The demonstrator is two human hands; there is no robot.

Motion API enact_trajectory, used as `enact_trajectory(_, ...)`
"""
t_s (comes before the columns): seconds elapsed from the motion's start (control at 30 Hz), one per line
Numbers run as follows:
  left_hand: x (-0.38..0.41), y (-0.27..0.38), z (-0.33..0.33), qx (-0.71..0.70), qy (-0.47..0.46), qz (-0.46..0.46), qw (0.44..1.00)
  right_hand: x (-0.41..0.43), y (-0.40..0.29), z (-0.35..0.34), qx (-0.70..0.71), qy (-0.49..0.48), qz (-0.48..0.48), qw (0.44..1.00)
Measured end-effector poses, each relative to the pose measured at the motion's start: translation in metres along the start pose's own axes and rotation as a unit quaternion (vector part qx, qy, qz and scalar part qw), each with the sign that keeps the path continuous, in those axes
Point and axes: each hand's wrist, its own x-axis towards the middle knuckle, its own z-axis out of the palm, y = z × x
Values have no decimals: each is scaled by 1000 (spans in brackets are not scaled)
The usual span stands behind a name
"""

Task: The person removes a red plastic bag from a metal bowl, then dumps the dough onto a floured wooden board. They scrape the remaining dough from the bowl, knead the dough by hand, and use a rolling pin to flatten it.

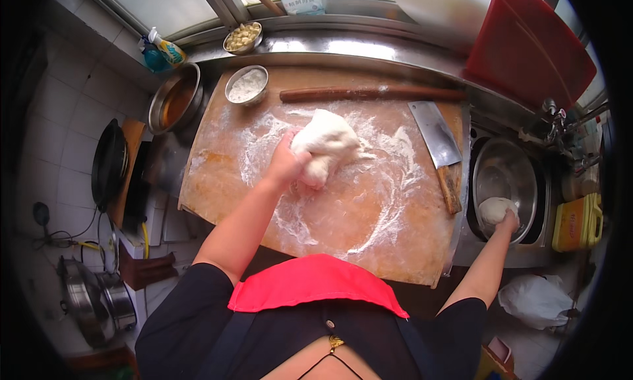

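My left hand (289, 156) grips the left side of a large lump of white dough (329, 135) over a floured wooden board (222, 182). A rounded end of that dough bulges toward me below my thumb. Off to the right, my right hand (508, 220) holds a smaller ball of dough (494, 210) inside a stainless steel basin (526, 182). Its fingers are partly hidden by the dough. Loose flour (393, 197) is spread in a ring around the large lump.
A cleaver (435, 135) lies along the board's right side. Behind the dough rests a long rolling pin (366, 93), with a bowl of flour (247, 85) at its left. Also about are a metal bowl of brown liquid (175, 100), a faucet (556, 118) and a red cutting board (529, 48).
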Motion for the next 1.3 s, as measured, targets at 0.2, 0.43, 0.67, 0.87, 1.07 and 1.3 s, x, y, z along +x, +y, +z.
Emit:
enact_trajectory(0.2,36,17,1,329,75,28,941,-186,-144,61,-76,-75,-295,950)
enact_trajectory(0.43,-23,10,31,325,-37,362,873,-463,-103,191,-106,-508,-161,840)
enact_trajectory(0.67,-56,-14,-6,141,-87,313,935,-500,-90,183,-298,-391,-478,728)
enact_trajectory(0.87,8,-1,-11,65,-246,85,963,-520,-145,219,56,-683,36,727)
enact_trajectory(1.07,-57,-30,1,305,-28,410,859,-504,-67,198,-208,-288,-552,754)
enact_trajectory(1.3,0,-17,-6,42,-178,155,971,-532,-130,220,-4,-502,-49,864)
